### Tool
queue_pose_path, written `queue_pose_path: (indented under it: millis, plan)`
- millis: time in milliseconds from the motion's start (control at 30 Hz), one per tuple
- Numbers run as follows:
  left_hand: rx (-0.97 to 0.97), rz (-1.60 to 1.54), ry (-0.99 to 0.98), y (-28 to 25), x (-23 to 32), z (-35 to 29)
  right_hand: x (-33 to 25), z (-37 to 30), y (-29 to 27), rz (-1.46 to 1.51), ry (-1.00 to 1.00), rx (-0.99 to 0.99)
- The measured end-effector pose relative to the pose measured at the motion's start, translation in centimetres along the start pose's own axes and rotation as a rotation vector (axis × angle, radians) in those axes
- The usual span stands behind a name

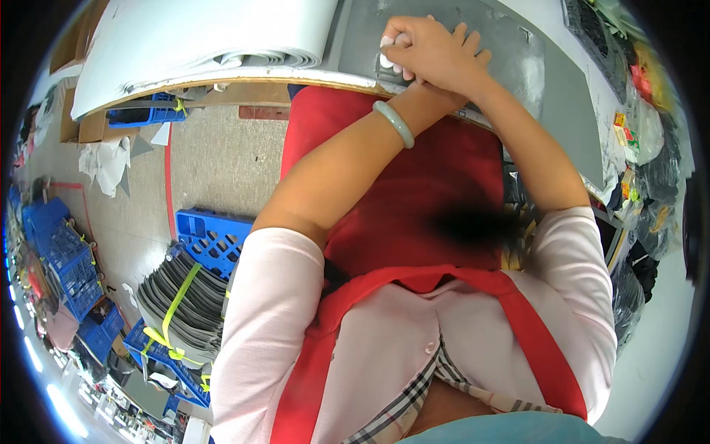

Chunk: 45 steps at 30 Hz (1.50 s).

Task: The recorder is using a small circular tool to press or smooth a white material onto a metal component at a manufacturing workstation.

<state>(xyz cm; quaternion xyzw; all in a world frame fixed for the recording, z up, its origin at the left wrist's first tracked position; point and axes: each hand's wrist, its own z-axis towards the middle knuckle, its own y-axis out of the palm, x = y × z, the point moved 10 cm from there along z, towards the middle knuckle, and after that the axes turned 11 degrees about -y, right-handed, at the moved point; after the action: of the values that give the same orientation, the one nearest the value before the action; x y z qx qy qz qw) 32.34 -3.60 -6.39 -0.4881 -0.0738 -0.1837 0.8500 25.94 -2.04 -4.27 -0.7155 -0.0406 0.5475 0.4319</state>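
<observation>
My forearms cross over the work table at the top. My right hand [429, 46] lies over my left wrist, its fingers curled closed. Something small and white [385, 53] shows at its fingertips; I cannot make out what it is. Behind it, my left hand [473, 49] is mostly hidden, with a few fingertips showing stretched and apart. A pale green bangle [393, 123] circles my left forearm. Beneath both hands lies a dark grey sheet [518, 70] with whitish smudges.
A large white sheet [200, 29] with rolled layers covers the table's left. My red apron [399, 200] hangs against the table edge. Lower left, strapped dark grey sheets [181, 303] stand by a blue crate [214, 240]. Plastic bags [647, 133] crowd the right side.
</observation>
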Motion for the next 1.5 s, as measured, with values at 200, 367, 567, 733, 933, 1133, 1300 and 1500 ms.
queue_pose_path:
  millis: [200, 367, 567, 733, 933, 1133, 1300, 1500]
  plan:
    - [-0.031, 0.062, 0.005, 1.3, 0.1, 0.7, -0.4, 1.1, 1.2, -0.121, 0.048, -0.073]
    - [-0.024, 0.026, -0.006, 1.0, -0.2, 0.9, -0.7, -0.2, 1.4, -0.138, -0.006, -0.170]
    - [-0.212, 0.011, -0.035, 1.0, -0.2, 1.1, -1.4, -1.8, 0.3, -0.419, -0.086, 0.024]
    - [-0.161, 0.015, -0.037, 0.7, -0.6, 0.6, -2.1, -1.9, 0.2, -0.605, -0.121, 0.125]
    - [-0.080, 0.152, -0.055, 1.8, -0.4, 1.3, 1.9, -0.7, 0.6, -0.537, -0.079, -0.162]
    - [-0.166, -0.030, -0.100, 0.9, -0.3, 1.5, 9.9, -11.1, -15.9, -0.299, 0.176, 0.657]
    - [-0.085, -0.078, -0.062, -1.7, 0.2, 1.5, 18.5, -17.6, -19.3, -0.322, 0.387, 0.756]
    - [-0.067, -0.075, -0.061, -2.0, 0.2, 1.6, 23.1, -19.3, -20.2, -0.073, 0.368, 0.888]
